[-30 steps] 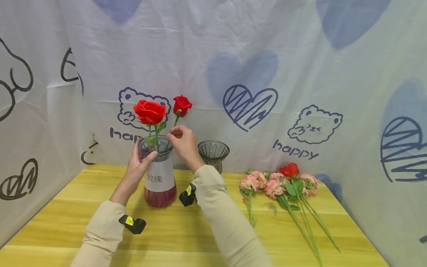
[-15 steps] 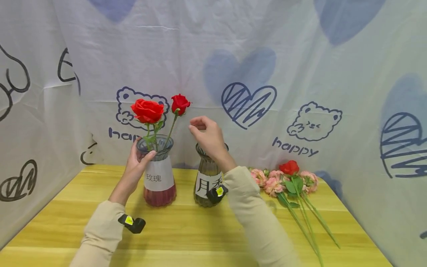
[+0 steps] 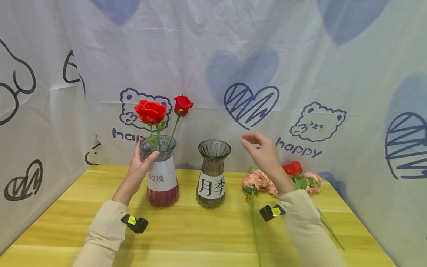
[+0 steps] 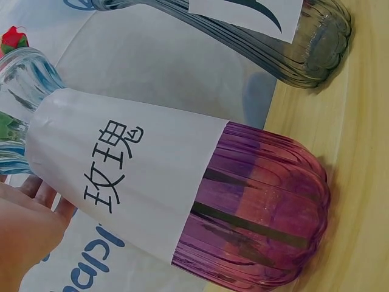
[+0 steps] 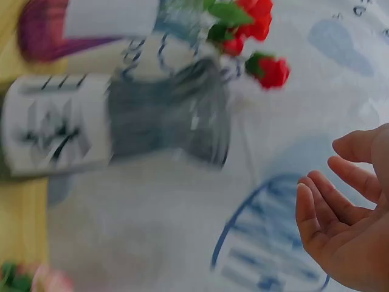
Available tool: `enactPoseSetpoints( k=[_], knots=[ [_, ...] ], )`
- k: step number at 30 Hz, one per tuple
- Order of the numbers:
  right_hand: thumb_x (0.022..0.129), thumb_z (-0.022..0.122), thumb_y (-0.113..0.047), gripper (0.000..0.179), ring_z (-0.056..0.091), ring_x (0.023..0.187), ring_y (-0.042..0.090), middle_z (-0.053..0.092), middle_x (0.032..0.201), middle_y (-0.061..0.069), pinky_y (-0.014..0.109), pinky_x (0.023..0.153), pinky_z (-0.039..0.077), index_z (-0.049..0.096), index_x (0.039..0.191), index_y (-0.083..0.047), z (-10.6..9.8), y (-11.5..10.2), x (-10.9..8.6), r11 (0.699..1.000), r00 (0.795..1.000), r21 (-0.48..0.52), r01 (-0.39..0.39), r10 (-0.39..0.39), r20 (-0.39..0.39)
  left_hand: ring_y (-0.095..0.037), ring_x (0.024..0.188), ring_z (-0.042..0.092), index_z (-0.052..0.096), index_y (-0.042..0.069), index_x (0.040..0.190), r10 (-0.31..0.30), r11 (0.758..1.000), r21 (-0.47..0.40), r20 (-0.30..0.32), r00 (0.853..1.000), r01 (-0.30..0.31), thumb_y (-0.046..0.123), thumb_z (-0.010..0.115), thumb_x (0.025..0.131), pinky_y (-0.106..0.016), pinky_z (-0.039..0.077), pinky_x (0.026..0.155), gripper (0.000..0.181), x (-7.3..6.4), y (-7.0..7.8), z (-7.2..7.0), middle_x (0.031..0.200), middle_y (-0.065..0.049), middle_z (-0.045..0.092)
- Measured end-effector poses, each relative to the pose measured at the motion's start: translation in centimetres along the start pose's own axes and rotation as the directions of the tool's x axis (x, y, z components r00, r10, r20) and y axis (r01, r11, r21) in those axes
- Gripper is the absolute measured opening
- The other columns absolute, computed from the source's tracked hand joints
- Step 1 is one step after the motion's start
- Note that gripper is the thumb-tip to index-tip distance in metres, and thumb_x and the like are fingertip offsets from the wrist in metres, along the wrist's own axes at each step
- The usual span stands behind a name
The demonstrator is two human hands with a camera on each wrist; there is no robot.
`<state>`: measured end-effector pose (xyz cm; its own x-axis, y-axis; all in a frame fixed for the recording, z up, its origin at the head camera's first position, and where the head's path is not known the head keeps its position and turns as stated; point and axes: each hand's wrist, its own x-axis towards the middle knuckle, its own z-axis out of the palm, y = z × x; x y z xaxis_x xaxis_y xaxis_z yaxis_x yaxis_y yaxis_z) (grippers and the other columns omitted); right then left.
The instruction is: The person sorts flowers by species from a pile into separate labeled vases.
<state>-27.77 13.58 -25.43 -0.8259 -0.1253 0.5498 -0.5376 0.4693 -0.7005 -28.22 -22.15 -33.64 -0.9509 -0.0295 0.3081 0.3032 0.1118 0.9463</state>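
Observation:
My left hand (image 3: 139, 165) grips the neck of a glass vase (image 3: 163, 195) with a purple-red base and a white paper label, upright on the table. Two red roses stand in it: a wide-open rose (image 3: 151, 111) and a smaller rose (image 3: 182, 105) that leans right. My right hand (image 3: 265, 152) is in the air, fingers loosely bent, holding nothing. It is above the pink flowers (image 3: 254, 179) that lie on the table, near a red rose (image 3: 293, 168) among them. The forearm hides part of these flowers and stems.
A grey glass vase (image 3: 213, 168) with a white label stands on the wooden table (image 3: 207, 237), between the held vase and the lying flowers. Long green stems reach toward the table's front. A printed cloth (image 3: 197, 66) hangs behind the table.
My right hand has let go of the smaller rose, which now stands in the vase, and has moved right past the grey vase to above the lying flowers. My left hand stays on its vase.

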Motion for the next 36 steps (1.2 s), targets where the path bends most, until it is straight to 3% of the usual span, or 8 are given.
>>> enactPoseSetpoints(
  k=[5,11,17,22,26,29,32,36],
  knots=[
    [0.097,0.059,-0.015,0.027,0.057,0.110,0.029,0.062,0.118,0.017,0.044,0.091,0.046,0.061,0.118,0.002,-2.7,3.5,-2.6,0.992,0.992,-0.031,-0.126,0.126,-0.014,-0.030,0.144,0.015,-0.002,0.017,0.155,0.006,1.000,0.000,0.003,1.000,-0.006,0.029,0.053,0.097,-0.050,0.014,0.114,0.081,-0.1,0.1,0.1,0.159,-0.014,0.013],
    [0.098,0.057,-0.019,0.031,0.059,0.105,0.029,0.064,0.115,0.019,0.031,0.085,0.047,0.062,0.119,0.003,-5.4,6.8,-5.4,0.976,0.983,-0.125,-0.177,0.169,-0.067,-0.030,0.145,0.014,-0.002,0.017,0.155,-0.004,1.000,0.001,-0.003,1.000,0.004,0.029,0.053,0.097,-0.050,0.014,0.114,0.081,-0.2,0.2,0.0,0.159,-0.014,0.012],
    [0.098,0.057,-0.024,0.037,0.056,0.107,0.033,0.062,0.117,0.022,0.042,0.088,0.045,0.060,0.121,0.004,-8.0,10.6,-7.6,0.941,0.967,-0.223,-0.256,0.249,-0.057,-0.029,0.144,0.016,-0.002,0.017,0.155,-0.001,1.000,-0.008,-0.006,1.000,0.001,0.028,0.053,0.097,-0.048,0.015,0.114,0.080,-0.3,0.1,0.1,0.159,-0.014,0.014],
    [0.095,0.062,-0.018,0.036,0.060,0.104,0.037,0.063,0.114,0.026,0.022,0.078,0.048,0.060,0.119,0.009,-10.3,14.2,-9.2,0.920,0.965,-0.293,-0.260,0.259,-0.046,-0.030,0.144,0.015,-0.002,0.017,0.155,0.008,1.000,-0.002,-0.004,1.000,-0.008,0.028,0.053,0.097,-0.050,0.015,0.114,0.081,-0.2,0.2,0.1,0.158,-0.015,0.014],
    [0.095,0.063,-0.019,0.039,0.063,0.092,0.011,0.062,0.116,0.027,0.015,0.069,0.047,0.059,0.121,0.010,-11.9,16.7,-10.5,0.904,0.952,-0.306,-0.298,0.305,-0.025,-0.031,0.144,0.014,-0.002,0.018,0.155,0.008,1.000,0.006,-0.004,1.000,-0.008,0.029,0.053,0.096,-0.051,0.014,0.114,0.081,-0.1,0.1,0.1,0.159,-0.016,0.014],
    [0.095,0.063,-0.017,0.040,0.053,0.082,-0.011,0.062,0.116,0.028,0.018,0.068,0.050,0.056,0.122,0.012,-12.7,18.1,-11.4,0.896,0.936,-0.293,-0.333,0.351,0.007,-0.031,0.144,0.014,-0.002,0.018,0.155,0.002,1.000,0.011,-0.004,1.000,-0.002,0.030,0.053,0.096,-0.052,0.014,0.114,0.082,-0.1,0.1,0.1,0.159,-0.016,0.013],
    [0.093,0.063,-0.009,0.039,0.052,0.077,-0.014,0.063,0.113,0.030,0.021,0.067,0.052,0.054,0.121,0.017,-13.2,19.4,-12.1,0.896,0.926,-0.281,-0.344,0.373,0.056,-0.031,0.144,0.014,-0.003,0.018,0.155,-0.002,1.000,0.012,-0.003,1.000,0.002,0.030,0.053,0.096,-0.051,0.014,0.114,0.082,-0.1,0.1,0.1,0.159,-0.015,0.013],
    [0.091,0.063,-0.002,0.040,0.062,0.081,0.002,0.063,0.111,0.031,0.028,0.067,0.054,0.052,0.123,0.019,-13.2,20.5,-12.7,0.896,0.906,-0.266,-0.355,0.400,0.136,-0.031,0.144,0.016,-0.002,0.018,0.155,-0.006,1.000,0.008,-0.009,1.000,0.006,0.029,0.054,0.096,-0.051,0.015,0.114,0.082,-0.1,0.0,0.0,0.158,-0.017,0.015]
  ],
)
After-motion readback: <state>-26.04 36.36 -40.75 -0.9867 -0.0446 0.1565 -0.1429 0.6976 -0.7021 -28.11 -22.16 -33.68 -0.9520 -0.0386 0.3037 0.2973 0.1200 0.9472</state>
